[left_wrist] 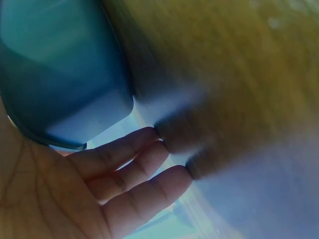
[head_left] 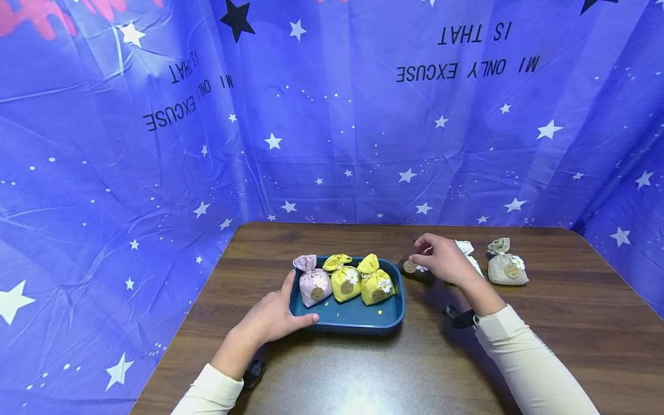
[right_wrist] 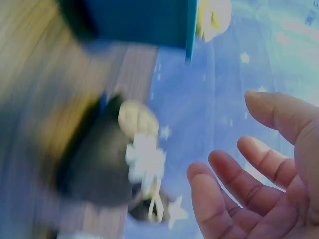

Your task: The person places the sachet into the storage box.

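A dark blue tray point(head_left: 358, 321) sits mid-table and holds a lilac sachet point(head_left: 313, 283) and two yellow sachets point(head_left: 345, 280) point(head_left: 376, 282). My left hand point(head_left: 277, 314) rests against the tray's point(left_wrist: 65, 74) front left corner, thumb along the rim. In the left wrist view its fingers point(left_wrist: 129, 169) are straight. Just right of the tray lies a dark sachet point(head_left: 415, 270) with a white flower and a round tag. My right hand point(head_left: 440, 259) hovers over it. In the blurred right wrist view its relaxed fingers point(right_wrist: 234, 184) are apart from the dark sachet point(right_wrist: 99, 164).
A white sachet point(head_left: 469, 252) lies behind my right hand and a beige sachet point(head_left: 505, 266) further right. The wooden table point(head_left: 363, 374) is ringed by a blue star-printed cloth point(head_left: 332, 127). Its rounded left corner is near my left arm.
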Demonstrator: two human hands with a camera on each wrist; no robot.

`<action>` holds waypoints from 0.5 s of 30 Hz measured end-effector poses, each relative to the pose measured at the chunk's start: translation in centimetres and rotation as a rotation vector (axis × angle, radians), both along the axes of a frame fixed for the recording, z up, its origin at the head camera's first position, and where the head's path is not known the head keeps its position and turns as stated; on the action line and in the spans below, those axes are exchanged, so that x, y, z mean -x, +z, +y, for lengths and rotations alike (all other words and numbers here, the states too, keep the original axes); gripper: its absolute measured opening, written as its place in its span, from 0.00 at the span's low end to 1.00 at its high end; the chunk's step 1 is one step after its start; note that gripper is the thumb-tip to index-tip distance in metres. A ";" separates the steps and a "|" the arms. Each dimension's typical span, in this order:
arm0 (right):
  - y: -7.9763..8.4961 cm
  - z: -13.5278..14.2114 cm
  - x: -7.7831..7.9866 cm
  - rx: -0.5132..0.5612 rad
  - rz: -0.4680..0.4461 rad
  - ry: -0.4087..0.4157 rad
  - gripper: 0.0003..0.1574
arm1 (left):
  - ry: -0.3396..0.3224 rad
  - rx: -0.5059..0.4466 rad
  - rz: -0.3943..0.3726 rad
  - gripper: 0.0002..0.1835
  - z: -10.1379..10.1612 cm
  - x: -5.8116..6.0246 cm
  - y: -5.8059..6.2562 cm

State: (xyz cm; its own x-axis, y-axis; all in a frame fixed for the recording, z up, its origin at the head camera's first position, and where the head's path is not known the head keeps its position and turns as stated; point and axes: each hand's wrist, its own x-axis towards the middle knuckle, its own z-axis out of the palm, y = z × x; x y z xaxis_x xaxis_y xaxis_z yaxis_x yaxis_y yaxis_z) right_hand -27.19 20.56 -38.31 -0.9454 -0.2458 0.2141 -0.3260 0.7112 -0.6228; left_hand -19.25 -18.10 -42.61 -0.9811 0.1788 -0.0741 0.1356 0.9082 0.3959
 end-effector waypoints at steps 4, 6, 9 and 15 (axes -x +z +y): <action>0.2 3.0 -0.1 -0.010 0.007 -0.059 0.15 | -0.007 0.000 0.004 0.65 0.1 0.1 0.0; 0.4 4.4 -0.1 -0.013 0.003 -0.083 0.16 | -0.009 -0.002 0.004 0.65 0.1 0.2 0.1; 0.5 6.2 -0.2 -0.020 -0.003 -0.096 0.17 | -0.003 -0.002 -0.001 0.66 0.1 0.1 0.1; 0.6 10.0 -0.5 -0.050 -0.012 -0.124 0.22 | 0.008 0.009 -0.009 0.65 0.0 0.0 0.0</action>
